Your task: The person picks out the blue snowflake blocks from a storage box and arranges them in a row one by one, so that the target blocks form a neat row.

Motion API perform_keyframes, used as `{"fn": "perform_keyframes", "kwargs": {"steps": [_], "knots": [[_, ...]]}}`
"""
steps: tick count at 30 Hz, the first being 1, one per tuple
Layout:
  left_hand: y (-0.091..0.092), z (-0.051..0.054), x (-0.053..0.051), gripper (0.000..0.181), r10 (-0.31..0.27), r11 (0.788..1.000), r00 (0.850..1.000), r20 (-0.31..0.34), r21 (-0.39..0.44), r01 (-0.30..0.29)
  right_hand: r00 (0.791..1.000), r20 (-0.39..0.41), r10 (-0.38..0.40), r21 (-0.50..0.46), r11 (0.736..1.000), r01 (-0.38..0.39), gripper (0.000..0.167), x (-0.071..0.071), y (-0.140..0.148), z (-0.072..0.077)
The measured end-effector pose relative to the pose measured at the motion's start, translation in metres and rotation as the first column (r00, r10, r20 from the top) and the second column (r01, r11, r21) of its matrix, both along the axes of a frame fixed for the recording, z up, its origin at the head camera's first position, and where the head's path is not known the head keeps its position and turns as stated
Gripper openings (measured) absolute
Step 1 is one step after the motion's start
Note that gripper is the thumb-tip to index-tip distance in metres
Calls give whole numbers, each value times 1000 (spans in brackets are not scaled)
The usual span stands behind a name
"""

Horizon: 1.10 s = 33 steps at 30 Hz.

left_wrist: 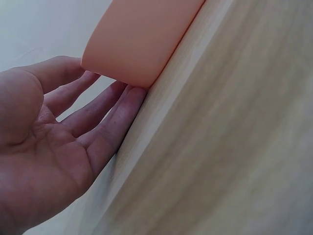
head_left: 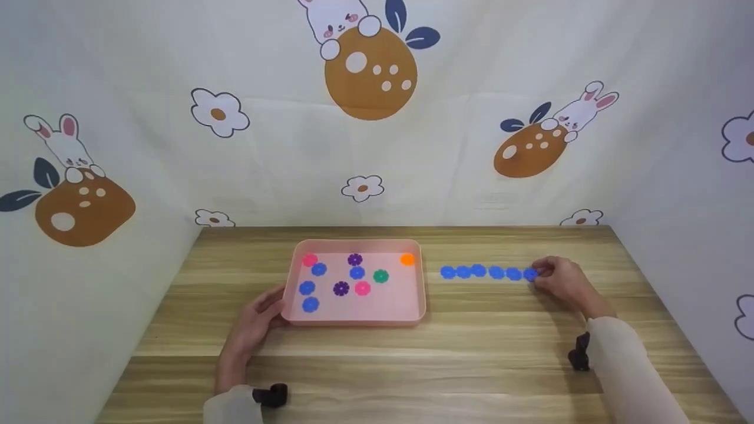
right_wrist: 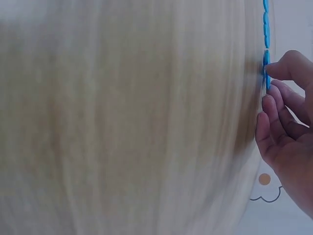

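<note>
On the table's right side, several blue flower-shaped plastic discs [head_left: 463,272] lie in a row running left to right, with a small gap midway. At the row's right end, my right hand [head_left: 562,282] pinches the last blue disc [head_left: 531,275] between thumb and fingers; the right wrist view shows this disc [right_wrist: 266,68] upon the wood, partly covered by fingertips. My left hand [head_left: 254,324] touches the left wall of a shallow pink tray [head_left: 353,323]. In the left wrist view its fairly straight fingers [left_wrist: 105,129] rest against the tray's corner [left_wrist: 137,44].
Inside the tray lie loose discs: several blue ones [head_left: 310,304], two purple [head_left: 341,288], two pink [head_left: 362,288], a green one [head_left: 381,276] and an orange one [head_left: 407,259]. A patterned curtain [head_left: 283,159] hangs behind the wooden table [head_left: 377,371].
</note>
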<state>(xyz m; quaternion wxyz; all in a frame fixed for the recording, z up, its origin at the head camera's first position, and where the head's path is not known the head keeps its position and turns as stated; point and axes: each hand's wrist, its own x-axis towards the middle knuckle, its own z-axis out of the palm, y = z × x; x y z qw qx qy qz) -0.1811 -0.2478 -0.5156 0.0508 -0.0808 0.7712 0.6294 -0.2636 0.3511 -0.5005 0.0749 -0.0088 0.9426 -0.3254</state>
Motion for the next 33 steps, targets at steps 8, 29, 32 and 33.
{"fn": "perform_keyframes", "kwargs": {"steps": [8,29,32,33], "knots": [[0,0,-1,46,6,1000,1000,11,-6,-6,999,5,47,11,999,-47,45,-4,0,12],[0,-2,0,44,17,1000,1000,-14,16,-16,922,-253,292,-63,947,-316,41,-27,-134,94],[0,-1,1,44,22,1000,1000,-12,4,-22,914,-256,315,-80,935,-345,40,-30,-156,96],[1,-1,1,44,22,1000,1000,-13,4,-22,913,-252,320,-86,933,-351,39,-31,-164,96]]}}
